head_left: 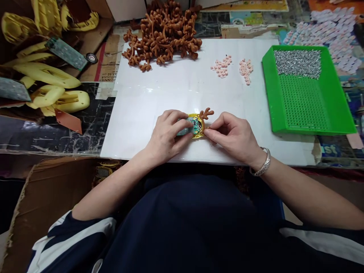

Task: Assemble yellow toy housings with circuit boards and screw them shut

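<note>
A yellow plastic toy shell [196, 136] lies on the white board in front of me, with a green circuit board [195, 125] inside it. A brown antler piece [206, 113] sits at the shell's right end, one branch sticking out at the far side. My left hand [172, 131] is closed over the shell's left part and holds it down. The thumb and forefinger of my right hand [231, 132] pinch the near end of the antler piece at the shell's right edge. The fingertips hide most of that end.
A heap of brown antler pieces [167, 34] lies at the board's back. Small pink parts [246, 70] form two groups. At right stands a green tray [335, 102] with screws [298, 62]. Yellow shells [48, 74] with circuit boards pile up at left. Pale pieces [327, 34] cover the back right.
</note>
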Demonstrator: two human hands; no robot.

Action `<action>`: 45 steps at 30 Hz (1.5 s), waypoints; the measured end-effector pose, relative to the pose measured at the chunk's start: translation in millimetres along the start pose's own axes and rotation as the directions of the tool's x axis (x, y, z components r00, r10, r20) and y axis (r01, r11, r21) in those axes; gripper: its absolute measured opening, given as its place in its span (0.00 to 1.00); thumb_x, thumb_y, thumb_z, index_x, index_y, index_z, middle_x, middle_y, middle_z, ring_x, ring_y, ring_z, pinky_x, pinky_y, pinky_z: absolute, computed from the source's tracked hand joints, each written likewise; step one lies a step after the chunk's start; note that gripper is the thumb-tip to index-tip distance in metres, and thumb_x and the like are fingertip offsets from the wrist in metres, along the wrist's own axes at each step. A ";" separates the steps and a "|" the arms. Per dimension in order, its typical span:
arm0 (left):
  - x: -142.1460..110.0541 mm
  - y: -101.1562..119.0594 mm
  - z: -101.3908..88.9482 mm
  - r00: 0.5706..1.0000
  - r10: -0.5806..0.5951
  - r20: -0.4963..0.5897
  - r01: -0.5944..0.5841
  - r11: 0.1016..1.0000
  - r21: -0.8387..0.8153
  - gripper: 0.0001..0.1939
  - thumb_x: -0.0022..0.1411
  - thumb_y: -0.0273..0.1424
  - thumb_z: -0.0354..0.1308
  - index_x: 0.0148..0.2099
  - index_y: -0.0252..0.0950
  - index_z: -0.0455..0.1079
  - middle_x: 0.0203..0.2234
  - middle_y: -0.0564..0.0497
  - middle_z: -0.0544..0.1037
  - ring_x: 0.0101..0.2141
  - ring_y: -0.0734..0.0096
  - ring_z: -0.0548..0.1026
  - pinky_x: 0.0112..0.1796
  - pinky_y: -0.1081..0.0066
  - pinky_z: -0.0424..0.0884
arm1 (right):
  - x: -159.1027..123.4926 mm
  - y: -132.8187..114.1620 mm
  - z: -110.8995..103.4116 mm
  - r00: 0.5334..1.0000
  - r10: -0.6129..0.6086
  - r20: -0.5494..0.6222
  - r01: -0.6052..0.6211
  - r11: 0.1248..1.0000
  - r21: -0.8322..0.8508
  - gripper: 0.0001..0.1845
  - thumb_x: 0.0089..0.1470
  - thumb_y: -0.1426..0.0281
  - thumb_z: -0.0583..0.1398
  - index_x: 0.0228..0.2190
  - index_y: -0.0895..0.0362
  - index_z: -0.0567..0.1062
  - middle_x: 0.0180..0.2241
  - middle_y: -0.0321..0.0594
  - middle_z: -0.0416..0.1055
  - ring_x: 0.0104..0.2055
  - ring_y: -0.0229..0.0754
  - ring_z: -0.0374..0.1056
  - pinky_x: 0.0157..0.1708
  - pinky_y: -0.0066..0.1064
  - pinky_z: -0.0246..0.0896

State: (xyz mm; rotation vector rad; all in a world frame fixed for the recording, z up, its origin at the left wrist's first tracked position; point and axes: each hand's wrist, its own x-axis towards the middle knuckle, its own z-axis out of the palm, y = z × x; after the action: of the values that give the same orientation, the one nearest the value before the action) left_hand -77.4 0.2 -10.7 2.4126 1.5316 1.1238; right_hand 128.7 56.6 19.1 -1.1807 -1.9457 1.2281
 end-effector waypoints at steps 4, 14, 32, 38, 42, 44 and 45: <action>0.1 0.3 0.1 1.000 0.005 0.007 -0.005 1.000 0.016 0.06 0.68 0.33 0.56 0.43 0.38 0.72 0.43 0.45 0.78 0.46 0.61 0.74 0.46 0.60 0.71 | 3.6 -1.4 0.6 0.999 0.035 0.013 -0.034 0.998 -0.044 0.12 0.49 0.66 0.63 0.22 0.56 0.66 0.20 0.32 0.67 0.23 0.33 0.60 0.25 0.29 0.54; 0.3 -0.6 1.5 0.999 0.044 -0.017 -0.043 0.998 0.044 0.05 0.68 0.33 0.56 0.42 0.38 0.70 0.43 0.46 0.78 0.44 0.60 0.73 0.43 0.61 0.70 | 20.6 -13.4 -16.4 0.998 -0.053 0.024 0.057 0.957 -0.283 0.10 0.54 0.63 0.63 0.27 0.56 0.71 0.28 0.38 0.74 0.27 0.36 0.66 0.29 0.32 0.59; 2.3 4.2 -5.2 0.996 -0.030 0.083 0.030 1.000 0.006 0.06 0.69 0.32 0.54 0.43 0.38 0.71 0.46 0.46 0.78 0.48 0.59 0.71 0.47 0.60 0.68 | 37.9 -5.5 4.3 0.999 -0.036 -0.025 0.036 0.999 -0.030 0.04 0.49 0.70 0.60 0.24 0.57 0.72 0.23 0.34 0.70 0.26 0.35 0.62 0.26 0.30 0.57; 2.4 4.2 -4.6 0.997 -0.025 0.072 0.024 1.000 0.017 0.06 0.69 0.32 0.54 0.43 0.38 0.71 0.45 0.46 0.78 0.48 0.60 0.71 0.46 0.60 0.69 | 40.7 -2.0 4.6 0.997 -0.067 -0.029 0.064 0.994 -0.088 0.04 0.48 0.71 0.59 0.24 0.57 0.71 0.23 0.34 0.70 0.25 0.35 0.62 0.26 0.30 0.57; 2.3 4.0 -4.1 0.997 -0.025 0.077 0.025 1.000 0.007 0.06 0.69 0.32 0.53 0.43 0.39 0.71 0.45 0.46 0.79 0.48 0.60 0.72 0.47 0.60 0.69 | 40.2 -0.9 4.4 0.996 -0.088 0.022 0.090 0.985 -0.149 0.04 0.50 0.70 0.58 0.25 0.56 0.70 0.23 0.35 0.69 0.25 0.35 0.62 0.27 0.31 0.57; 2.2 3.9 -4.1 0.996 -0.028 0.087 0.027 1.000 0.011 0.07 0.69 0.33 0.53 0.43 0.39 0.71 0.45 0.46 0.78 0.48 0.59 0.71 0.47 0.59 0.69 | 38.2 -0.4 6.2 0.985 -0.172 0.011 0.169 0.959 -0.229 0.05 0.52 0.70 0.57 0.25 0.55 0.69 0.25 0.36 0.69 0.27 0.37 0.62 0.29 0.32 0.58; 2.1 3.8 -4.1 0.996 -0.029 0.089 0.027 1.000 0.014 0.07 0.69 0.33 0.53 0.43 0.39 0.71 0.46 0.46 0.78 0.49 0.59 0.71 0.47 0.59 0.69 | 37.0 -0.1 7.2 0.975 -0.221 0.010 0.215 0.937 -0.275 0.05 0.52 0.70 0.56 0.25 0.55 0.68 0.26 0.38 0.69 0.28 0.37 0.63 0.31 0.33 0.59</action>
State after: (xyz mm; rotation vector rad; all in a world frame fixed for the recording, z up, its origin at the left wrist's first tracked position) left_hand -76.6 -1.2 -5.0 2.4062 1.5447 0.9896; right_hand 105.8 86.4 16.0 -1.0654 -2.2160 0.8479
